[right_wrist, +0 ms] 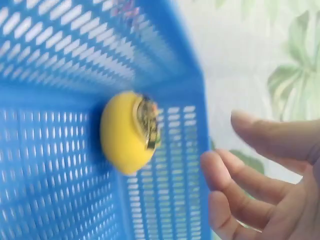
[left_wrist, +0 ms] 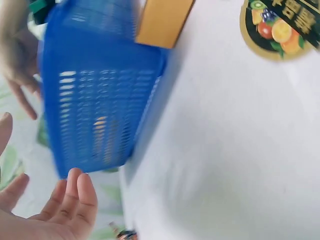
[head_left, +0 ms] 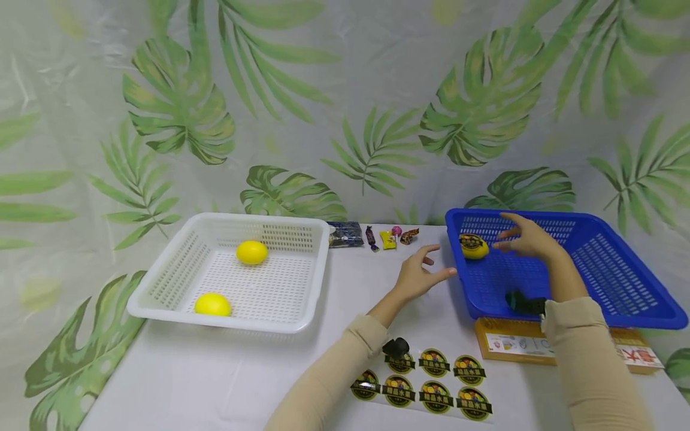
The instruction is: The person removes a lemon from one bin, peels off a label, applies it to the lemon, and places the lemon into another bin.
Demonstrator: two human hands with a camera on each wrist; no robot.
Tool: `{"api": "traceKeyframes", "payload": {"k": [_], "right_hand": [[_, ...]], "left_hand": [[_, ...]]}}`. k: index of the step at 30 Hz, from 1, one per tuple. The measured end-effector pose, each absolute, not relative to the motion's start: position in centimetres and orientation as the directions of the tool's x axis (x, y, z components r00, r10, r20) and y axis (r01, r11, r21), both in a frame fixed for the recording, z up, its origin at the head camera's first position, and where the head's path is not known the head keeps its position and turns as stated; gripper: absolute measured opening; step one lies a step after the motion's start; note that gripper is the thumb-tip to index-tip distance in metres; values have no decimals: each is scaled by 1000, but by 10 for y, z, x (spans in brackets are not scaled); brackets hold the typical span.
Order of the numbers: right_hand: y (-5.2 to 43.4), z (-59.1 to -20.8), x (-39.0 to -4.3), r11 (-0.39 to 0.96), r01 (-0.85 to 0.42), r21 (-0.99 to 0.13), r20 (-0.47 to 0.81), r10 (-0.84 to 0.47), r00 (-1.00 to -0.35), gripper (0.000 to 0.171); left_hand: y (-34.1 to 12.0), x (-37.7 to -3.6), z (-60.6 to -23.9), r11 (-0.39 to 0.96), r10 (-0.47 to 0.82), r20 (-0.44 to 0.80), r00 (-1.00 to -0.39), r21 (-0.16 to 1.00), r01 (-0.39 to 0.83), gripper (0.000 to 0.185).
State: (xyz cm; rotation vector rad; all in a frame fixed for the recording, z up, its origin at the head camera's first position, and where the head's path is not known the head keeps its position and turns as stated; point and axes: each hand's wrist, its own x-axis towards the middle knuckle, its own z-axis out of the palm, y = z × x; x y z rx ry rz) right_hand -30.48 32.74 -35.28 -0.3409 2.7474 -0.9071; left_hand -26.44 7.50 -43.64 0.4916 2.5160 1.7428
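Both hands are empty with fingers spread, the right hand [head_left: 525, 238] hovering just beside the stickered lemon [head_left: 474, 246] in the blue basket [head_left: 620, 281], the left hand [head_left: 419, 275] beside its rim, so picking it up likely follows.

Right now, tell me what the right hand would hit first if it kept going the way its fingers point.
Probably the stickered lemon in the blue basket; the right hand points at it with open fingers, though depth is unclear.
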Motion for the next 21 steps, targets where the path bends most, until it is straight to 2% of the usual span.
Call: {"api": "traceKeyframes", "payload": {"k": [12, 16, 21], "right_hand": [[257, -359, -260, 616, -279, -737, 16, -396, -918, 80], [229, -367, -253, 547, -275, -790, 22, -424, -905, 80], [193, -384, -255, 465, -264, -845, 29, -453, -891, 78]], "left_hand": [[-19, -225, -379, 300, 412, 207, -887, 889, 346, 50], [-57, -218, -359, 326, 402, 229, -887, 869, 372, 50], [-105, -217, -346, 395, 339, 208, -918, 854, 339, 51]]}}
